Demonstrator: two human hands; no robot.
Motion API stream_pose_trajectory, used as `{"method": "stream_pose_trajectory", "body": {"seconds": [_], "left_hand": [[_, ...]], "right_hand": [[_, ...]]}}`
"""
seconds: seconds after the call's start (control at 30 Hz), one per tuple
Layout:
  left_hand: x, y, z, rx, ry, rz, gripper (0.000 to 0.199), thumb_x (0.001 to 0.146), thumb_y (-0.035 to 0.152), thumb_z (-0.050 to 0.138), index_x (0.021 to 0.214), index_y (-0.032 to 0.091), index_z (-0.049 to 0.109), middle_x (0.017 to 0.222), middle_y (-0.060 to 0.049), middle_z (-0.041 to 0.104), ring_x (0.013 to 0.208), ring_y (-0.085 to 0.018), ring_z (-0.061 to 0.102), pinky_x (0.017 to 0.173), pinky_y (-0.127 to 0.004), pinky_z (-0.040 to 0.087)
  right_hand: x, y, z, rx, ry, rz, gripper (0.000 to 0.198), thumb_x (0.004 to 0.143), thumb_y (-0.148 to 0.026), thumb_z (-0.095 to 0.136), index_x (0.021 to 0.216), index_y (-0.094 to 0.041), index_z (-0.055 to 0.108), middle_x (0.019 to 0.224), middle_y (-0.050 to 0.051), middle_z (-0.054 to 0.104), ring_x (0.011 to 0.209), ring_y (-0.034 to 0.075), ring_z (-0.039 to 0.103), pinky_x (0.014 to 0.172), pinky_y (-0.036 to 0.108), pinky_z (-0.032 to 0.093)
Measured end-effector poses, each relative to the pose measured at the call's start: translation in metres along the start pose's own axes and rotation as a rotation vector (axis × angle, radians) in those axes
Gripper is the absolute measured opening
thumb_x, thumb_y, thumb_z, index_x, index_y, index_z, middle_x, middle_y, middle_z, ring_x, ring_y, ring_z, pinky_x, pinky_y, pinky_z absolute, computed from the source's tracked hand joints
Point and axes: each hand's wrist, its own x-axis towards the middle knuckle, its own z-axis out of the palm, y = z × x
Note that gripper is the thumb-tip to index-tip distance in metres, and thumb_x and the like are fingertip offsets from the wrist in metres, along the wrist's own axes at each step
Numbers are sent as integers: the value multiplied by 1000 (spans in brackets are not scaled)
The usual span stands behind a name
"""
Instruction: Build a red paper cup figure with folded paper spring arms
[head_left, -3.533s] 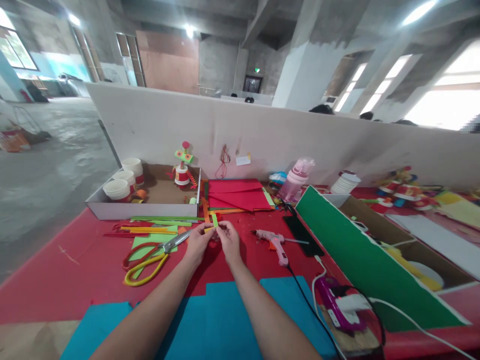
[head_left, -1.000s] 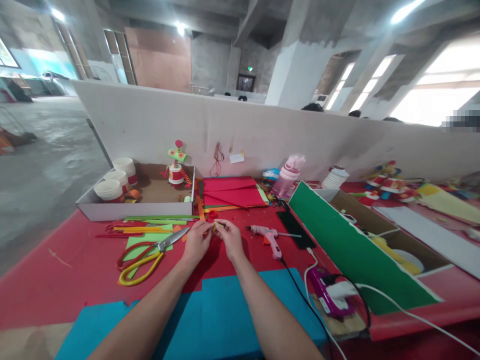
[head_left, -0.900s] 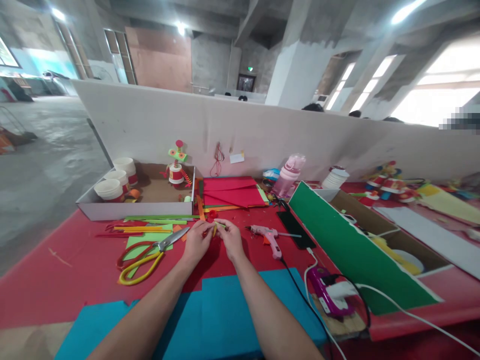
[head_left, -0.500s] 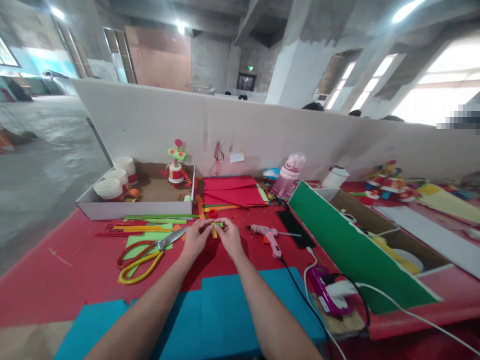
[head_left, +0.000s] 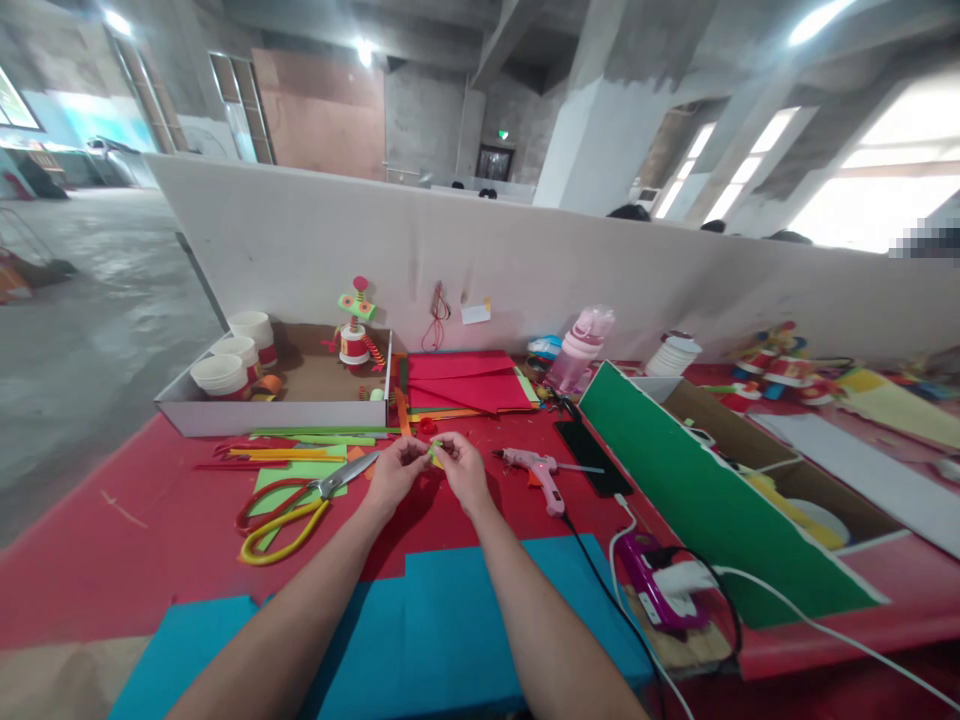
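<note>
Over the red table, my left hand [head_left: 403, 468] and my right hand [head_left: 461, 470] meet at the fingertips. Both are closed in a pinch on small paper strips [head_left: 436, 457], one green and one yellow, largely hidden by the fingers. Left of my hands lie large scissors [head_left: 311, 498] with red and yellow handles, partly on a light green paper sheet [head_left: 300, 478]. To the right, a pink glue gun [head_left: 536, 473] rests on its side. Just beyond my fingers sits a small red paper ring [head_left: 427, 426].
A white tray [head_left: 274, 418] with paper cups and a paper figure [head_left: 354, 340] stands back left. Stacked coloured paper [head_left: 469, 380] lies behind my hands. A phone [head_left: 592, 458], purple power strip [head_left: 660, 585], cables and a green-sided box [head_left: 705, 490] are right. Blue sheets [head_left: 465, 620] lie under my forearms.
The fingers of both hands have closed further over the green and yellow strips, so less of the yellow shows. The tools on the table have not moved.
</note>
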Motion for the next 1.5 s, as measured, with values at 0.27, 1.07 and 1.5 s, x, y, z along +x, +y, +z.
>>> {"method": "stream_pose_trajectory", "body": {"seconds": [0.27, 1.07, 1.5], "left_hand": [[-2, 3, 2, -215, 64, -111, 35, 63, 34, 79, 90, 14, 69, 84, -5, 70, 71, -14, 62, 71, -27, 49], [-2, 3, 2, -411, 100, -207, 37, 54, 30, 85, 81, 12, 67, 70, -3, 69, 61, -13, 63, 64, -26, 50], [-3, 3, 7, -291, 148, -109, 31, 59, 36, 82, 75, 15, 64, 66, 1, 63, 60, -12, 58, 62, -25, 48]], "right_hand": [[0, -1, 3, 244, 108, 117, 29, 77, -46, 66, 90, -21, 66, 84, 2, 66, 79, 16, 63, 72, 27, 52], [-7, -5, 12, 238, 14, 218, 30, 66, -39, 73, 86, -21, 59, 76, -3, 67, 68, 15, 66, 69, 29, 56], [-6, 1, 10, 216, -15, 168, 26, 68, -37, 72, 84, -22, 59, 76, -2, 68, 66, 16, 67, 69, 31, 56]]}}
